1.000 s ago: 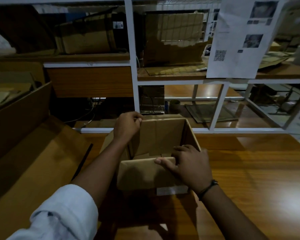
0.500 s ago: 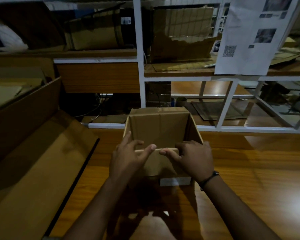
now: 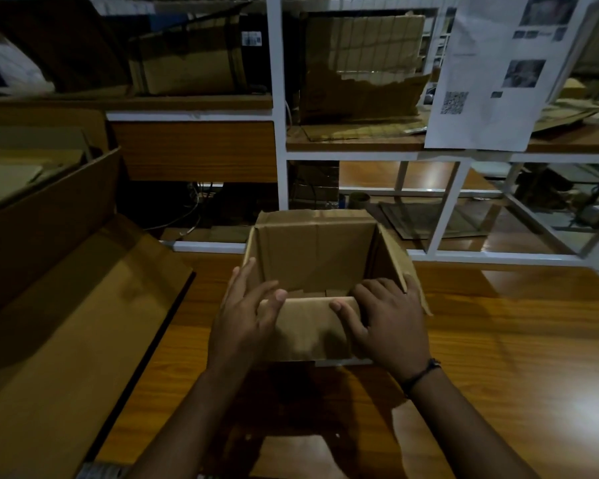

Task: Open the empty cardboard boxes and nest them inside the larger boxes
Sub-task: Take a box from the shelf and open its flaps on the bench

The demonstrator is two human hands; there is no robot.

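A small open cardboard box [image 3: 317,254] stands on the wooden table [image 3: 498,340] in front of me, its inside bare. My left hand [image 3: 246,316] lies on the near left corner with the fingers stretched along the left wall and the thumb on the near flap's top edge. At the near right corner my right hand [image 3: 386,319] grips the box, fingers curled over the rim into the box and thumb on the near flap. To the left a large open cardboard box [image 3: 66,305] lies with its flap spread onto the table.
A white-framed shelf [image 3: 277,133] stands behind the table, holding flattened and torn cardboard [image 3: 360,70] and another box [image 3: 187,63]. A printed sheet [image 3: 491,74] hangs at the upper right. Cables [image 3: 194,205] hang in the dark gap behind the box.
My left hand came off the box's far left edge and went to the near left corner. The right hand shifted right along the near flap. The box now stands squarer.
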